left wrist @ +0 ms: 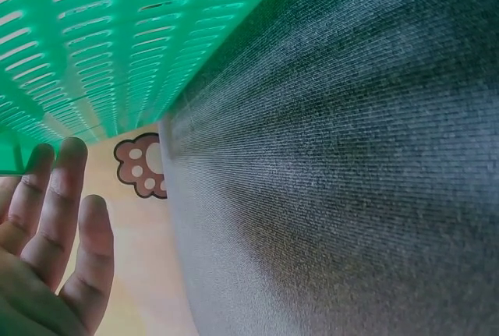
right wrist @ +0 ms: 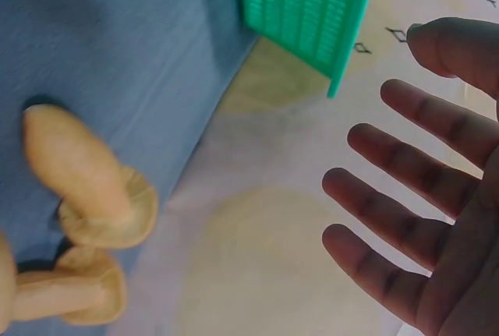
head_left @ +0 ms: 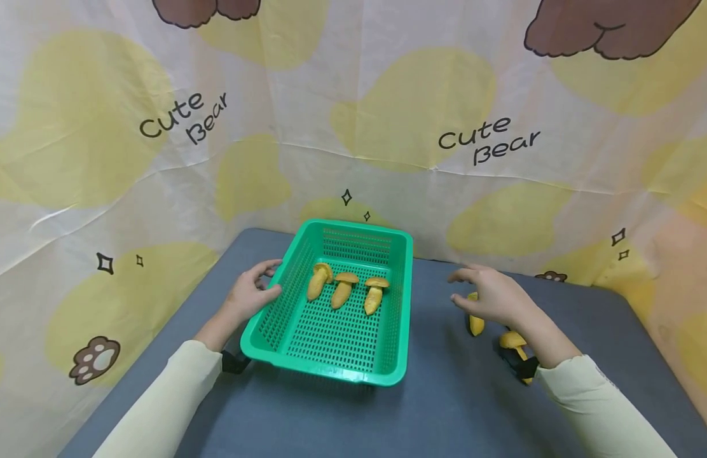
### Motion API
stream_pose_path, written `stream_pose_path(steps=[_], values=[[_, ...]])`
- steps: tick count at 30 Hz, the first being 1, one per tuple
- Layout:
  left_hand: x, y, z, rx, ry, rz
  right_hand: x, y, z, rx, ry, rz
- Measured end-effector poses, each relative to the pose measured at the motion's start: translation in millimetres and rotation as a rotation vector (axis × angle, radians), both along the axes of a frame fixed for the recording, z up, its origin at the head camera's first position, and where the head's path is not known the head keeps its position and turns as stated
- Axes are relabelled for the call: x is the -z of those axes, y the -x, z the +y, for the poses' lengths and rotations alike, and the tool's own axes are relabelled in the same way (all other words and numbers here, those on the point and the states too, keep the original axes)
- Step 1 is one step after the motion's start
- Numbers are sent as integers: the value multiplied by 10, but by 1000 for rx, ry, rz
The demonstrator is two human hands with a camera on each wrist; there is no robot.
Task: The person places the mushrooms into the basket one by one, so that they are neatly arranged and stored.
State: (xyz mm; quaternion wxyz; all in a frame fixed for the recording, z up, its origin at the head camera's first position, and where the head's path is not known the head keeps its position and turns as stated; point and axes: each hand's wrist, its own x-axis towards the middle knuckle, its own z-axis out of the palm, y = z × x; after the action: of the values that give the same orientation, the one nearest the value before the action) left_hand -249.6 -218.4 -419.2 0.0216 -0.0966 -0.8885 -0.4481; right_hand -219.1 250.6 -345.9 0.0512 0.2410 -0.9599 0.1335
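Green, rectangular, perforated plastic basket [head_left: 330, 337]: three o'clock from the relaxed left hand [head_left: 252, 294], nine from the spread-fingered right hand [head_left: 493, 296].

Three yellow mushrooms [head_left: 342, 294] lie in the green basket [head_left: 325, 367], centre frame, with the left grip [head_left: 252, 294] there at its left side! Over at frame right, the right grip [head_left: 493, 296] hovers by another mushroom [head_left: 476, 326] on the grey table [head_left: 439, 394].

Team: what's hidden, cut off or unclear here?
Head: middle of the thumb-side mushroom, behind the right hand.
Head: part of the wrist-side mushroom, behind the black strap.
Right wrist: most of the edge mushroom, cut off by the left edge.
Left wrist: basket, cut off by the top edge.
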Motion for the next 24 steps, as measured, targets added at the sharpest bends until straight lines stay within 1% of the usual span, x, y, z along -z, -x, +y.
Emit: stream_pose_path(steps=[4, 9, 14, 19, 24], values=[[7, 8, -11, -2, -3, -1, 34, -36, 105, 19, -9, -29], [7, 7, 6, -12, 6, -2, 130, -83, 218, 69, -9, -82], [0, -3, 27, -11, 6, 4, 191, -143, 317, 101, -17, -104], [-2, -11, 21, -9, -5, 2, 253, -188, 405, 108, -51, -116], [-2, -12, 12, -9, -11, 6, 376, -203, 493, 106, -95, -136]])
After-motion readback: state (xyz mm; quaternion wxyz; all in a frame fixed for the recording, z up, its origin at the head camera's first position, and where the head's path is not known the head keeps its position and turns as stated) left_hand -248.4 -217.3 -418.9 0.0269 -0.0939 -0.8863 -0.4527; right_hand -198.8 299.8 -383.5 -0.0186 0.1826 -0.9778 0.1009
